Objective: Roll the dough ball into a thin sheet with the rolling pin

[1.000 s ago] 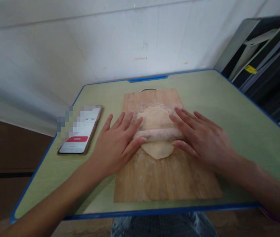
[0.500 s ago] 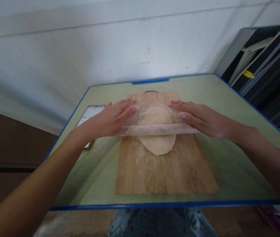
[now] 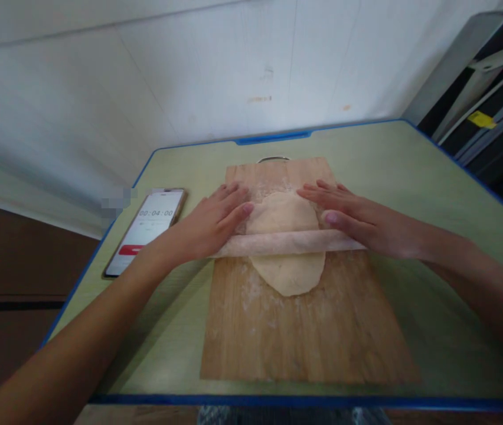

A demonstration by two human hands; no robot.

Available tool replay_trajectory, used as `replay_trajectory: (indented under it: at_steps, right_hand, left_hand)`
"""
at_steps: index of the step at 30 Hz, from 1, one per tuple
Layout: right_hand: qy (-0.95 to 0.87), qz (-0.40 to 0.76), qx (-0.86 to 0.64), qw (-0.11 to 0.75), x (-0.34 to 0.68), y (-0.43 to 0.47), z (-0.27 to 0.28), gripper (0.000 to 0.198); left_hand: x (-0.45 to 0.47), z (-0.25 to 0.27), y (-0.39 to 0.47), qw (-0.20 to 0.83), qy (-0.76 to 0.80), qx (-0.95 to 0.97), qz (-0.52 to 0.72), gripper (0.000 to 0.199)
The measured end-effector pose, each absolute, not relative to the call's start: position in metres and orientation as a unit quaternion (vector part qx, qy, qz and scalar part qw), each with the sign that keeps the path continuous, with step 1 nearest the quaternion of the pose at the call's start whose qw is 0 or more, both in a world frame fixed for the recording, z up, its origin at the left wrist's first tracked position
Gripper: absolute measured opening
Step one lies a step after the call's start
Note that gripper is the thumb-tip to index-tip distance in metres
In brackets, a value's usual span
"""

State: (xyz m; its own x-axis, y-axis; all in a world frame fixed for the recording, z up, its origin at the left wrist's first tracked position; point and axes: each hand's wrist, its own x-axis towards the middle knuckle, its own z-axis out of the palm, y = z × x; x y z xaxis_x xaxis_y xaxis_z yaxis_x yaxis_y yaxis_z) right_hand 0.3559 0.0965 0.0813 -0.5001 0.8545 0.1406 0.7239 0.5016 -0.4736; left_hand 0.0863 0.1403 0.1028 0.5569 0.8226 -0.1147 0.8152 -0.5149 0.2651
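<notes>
A pale, flour-dusted rolling pin [image 3: 287,242] lies crosswise over a flattened sheet of dough [image 3: 289,274]. The dough shows on both the far and near sides of the pin and rests on a wooden cutting board [image 3: 304,342]. My left hand [image 3: 220,221] lies on the pin's left end, palm down with fingers stretched forward. On the right end rests my right hand [image 3: 349,215], also flat, its fingers extended and thumb toward the dough. Neither hand wraps round the pin; the palms cover its ends.
A phone [image 3: 145,227] with a timer on its screen lies left of the board, partly behind my left forearm. The green table [image 3: 375,159] has a blue edge and stands against a white wall [image 3: 216,71]. Dark flat items and a metal frame [image 3: 486,77] stand beyond its right side.
My view has tilted down and come closer, so the board looks larger and more of the phone shows. Both hands stay flat on the rolling pin over the dough.
</notes>
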Motion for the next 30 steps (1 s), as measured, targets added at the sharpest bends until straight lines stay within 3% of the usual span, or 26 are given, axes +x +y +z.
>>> replay_trajectory:
  at_steps: [11, 18, 30]
  right_hand:
    - [-0.879, 0.179, -0.411, 0.162, 0.356, 0.086, 0.086, 0.065]
    - [-0.891, 0.173, -0.395, 0.143, 0.357, 0.084, 0.088, 0.063]
    - [-0.905, 0.085, -0.383, 0.165, 0.353, 0.074, 0.084, 0.063]
  left_hand:
    - [0.088, 0.105, 0.131, 0.173, 0.482, 0.859, -0.009, 0.078]
    - [0.085, 0.106, 0.127, 0.181, 0.48, 0.858, -0.022, 0.071]
    - [0.082, 0.104, 0.115, 0.145, 0.472, 0.87, -0.002, 0.075]
